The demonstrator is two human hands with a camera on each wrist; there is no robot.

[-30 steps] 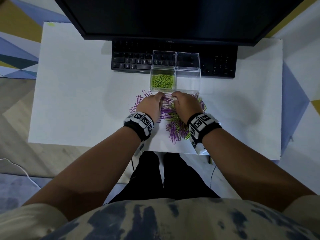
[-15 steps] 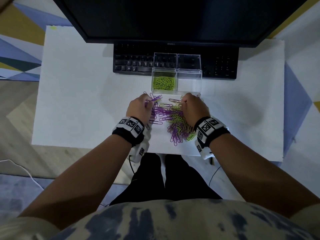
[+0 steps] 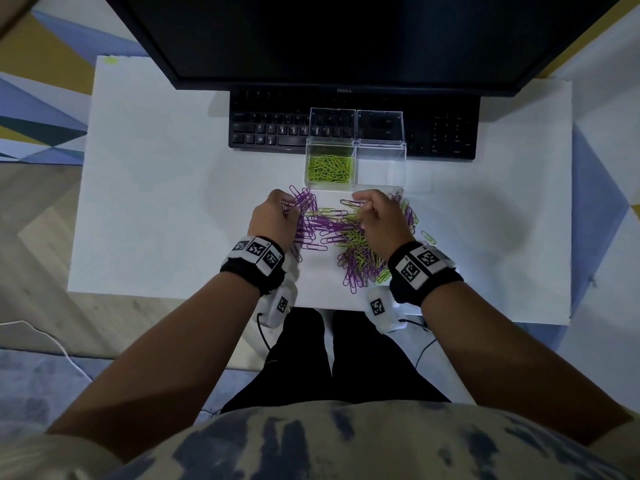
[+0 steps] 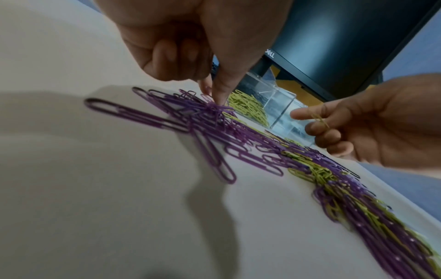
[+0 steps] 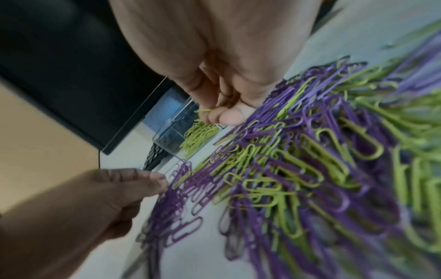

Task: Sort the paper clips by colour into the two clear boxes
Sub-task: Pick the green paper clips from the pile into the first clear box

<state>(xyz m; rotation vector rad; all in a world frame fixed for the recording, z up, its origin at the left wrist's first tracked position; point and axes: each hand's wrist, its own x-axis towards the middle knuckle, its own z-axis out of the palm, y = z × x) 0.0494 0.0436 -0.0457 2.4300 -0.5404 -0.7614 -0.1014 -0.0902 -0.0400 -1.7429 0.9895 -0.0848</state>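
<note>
The sorting is judged to be at an early-to-middle stage: a mixed heap of purple and lime-green wire paper clips is spread on the white bench, just in front of two clear square plastic boxes with raised lids. The left clear box is partly filled with green clips; the right clear box appears to hold none, so no purple seems to have been boxed yet.

The step in hand is picking. A single green clip is pinched between thumb and forefinger of the right hand, the other fingers being curled; it is held above the far edge of the heap, near the boxes. The left hand is curled, with its fingertips pressed down into a cluster of purple clips at the heap's left side; whether a clip is actually gripped cannot be told.

Next, the green clip is likely to be carried across to the left box and released over it, a short move calling for care that tangled neighbours are not dragged along.
</note>
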